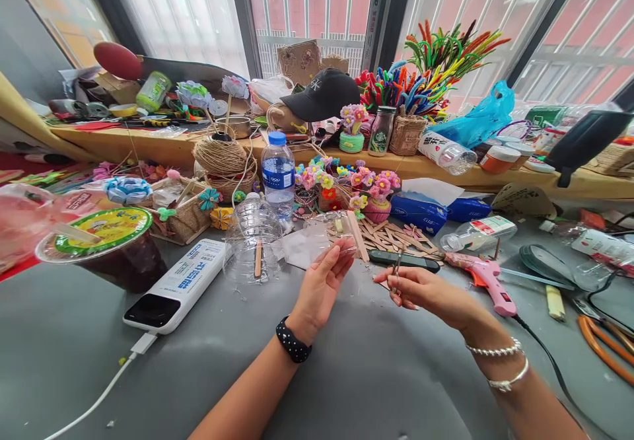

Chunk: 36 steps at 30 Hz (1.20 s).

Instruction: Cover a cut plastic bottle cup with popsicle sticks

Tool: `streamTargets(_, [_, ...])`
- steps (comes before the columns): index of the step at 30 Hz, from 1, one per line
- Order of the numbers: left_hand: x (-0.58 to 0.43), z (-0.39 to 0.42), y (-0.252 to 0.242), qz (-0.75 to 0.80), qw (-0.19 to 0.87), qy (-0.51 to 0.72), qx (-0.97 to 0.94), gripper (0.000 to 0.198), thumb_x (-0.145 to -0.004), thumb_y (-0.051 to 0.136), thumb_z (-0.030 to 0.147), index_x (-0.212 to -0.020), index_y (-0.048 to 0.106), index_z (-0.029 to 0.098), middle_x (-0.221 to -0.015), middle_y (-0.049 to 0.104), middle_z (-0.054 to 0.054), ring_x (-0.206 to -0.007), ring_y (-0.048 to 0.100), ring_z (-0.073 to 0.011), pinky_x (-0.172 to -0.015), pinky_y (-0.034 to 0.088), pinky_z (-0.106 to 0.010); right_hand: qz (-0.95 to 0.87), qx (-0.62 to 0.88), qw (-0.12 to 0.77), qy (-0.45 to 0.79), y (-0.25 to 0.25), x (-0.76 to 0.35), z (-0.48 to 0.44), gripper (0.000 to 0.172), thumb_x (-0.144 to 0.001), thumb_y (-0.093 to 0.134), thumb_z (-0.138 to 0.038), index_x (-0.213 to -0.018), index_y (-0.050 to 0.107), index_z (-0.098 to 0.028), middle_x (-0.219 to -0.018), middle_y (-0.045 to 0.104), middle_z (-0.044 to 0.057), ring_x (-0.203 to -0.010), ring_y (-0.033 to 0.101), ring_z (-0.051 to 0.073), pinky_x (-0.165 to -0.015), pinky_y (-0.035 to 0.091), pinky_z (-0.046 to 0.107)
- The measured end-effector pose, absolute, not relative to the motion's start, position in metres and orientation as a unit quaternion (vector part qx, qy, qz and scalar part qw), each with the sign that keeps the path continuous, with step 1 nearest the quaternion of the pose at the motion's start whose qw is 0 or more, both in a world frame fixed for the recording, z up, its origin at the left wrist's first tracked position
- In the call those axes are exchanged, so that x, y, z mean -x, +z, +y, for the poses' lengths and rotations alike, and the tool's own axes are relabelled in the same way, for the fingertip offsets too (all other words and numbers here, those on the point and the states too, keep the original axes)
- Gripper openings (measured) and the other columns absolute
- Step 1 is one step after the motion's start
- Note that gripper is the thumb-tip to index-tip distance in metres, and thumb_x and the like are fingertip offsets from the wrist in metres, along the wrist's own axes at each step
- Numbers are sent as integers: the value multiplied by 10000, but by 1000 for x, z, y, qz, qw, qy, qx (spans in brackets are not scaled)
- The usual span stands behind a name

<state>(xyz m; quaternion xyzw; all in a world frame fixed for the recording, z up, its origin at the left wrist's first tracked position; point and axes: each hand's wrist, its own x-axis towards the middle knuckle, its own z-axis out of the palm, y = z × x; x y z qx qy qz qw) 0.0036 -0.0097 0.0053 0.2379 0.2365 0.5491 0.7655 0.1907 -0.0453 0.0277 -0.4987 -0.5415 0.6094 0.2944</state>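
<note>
My left hand, with a dotted black band at the wrist, pinches a clear plastic piece at its fingertips. The outline of that piece is hard to make out. To the right, my right hand is closed on small metal scissors, its fingers at the handles and the blades pointing up. Just behind both hands lie a pile of wooden craft sticks and a dark green utility knife. A cut clear plastic bottle with a stick in it lies left of my left hand.
A pink glue gun with a black cord lies at right, near orange-handled scissors. On the left are a white power bank and a large cup of dark drink. A water bottle stands behind, below the crowded sill.
</note>
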Motion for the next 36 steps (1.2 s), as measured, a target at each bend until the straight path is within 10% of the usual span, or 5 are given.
streamTargets(11, [-4, -9, 7, 255, 762, 551, -225, 162, -720, 607, 202, -865, 662, 156, -905, 693, -42, -843, 640, -140, -931, 400, -281, -535, 443, 347, 629, 19, -171, -45, 434, -766, 464, -519, -573, 555, -142, -380, 289, -85, -353, 239, 37, -396, 147, 213])
streamTargets(28, [-7, -24, 9, 344, 565, 596, -455, 210, -695, 619, 188, -894, 683, 180, -1004, 666, -44, -985, 585, -187, -922, 398, -255, -646, 519, 313, 465, -4, -137, -49, 571, -776, 339, -609, -502, 560, -159, -452, 339, -27, -470, 332, 87, -477, 234, 230])
streamTargets(36, [-7, -25, 7, 358, 517, 606, -487, 217, -722, 592, 205, -922, 677, 200, -1014, 662, -26, -986, 578, -183, -908, 401, -243, -599, 468, 299, 578, 6, -133, -54, 615, -760, 292, -654, -470, 516, -159, -408, 283, -47, -391, 260, 61, -420, 182, 229])
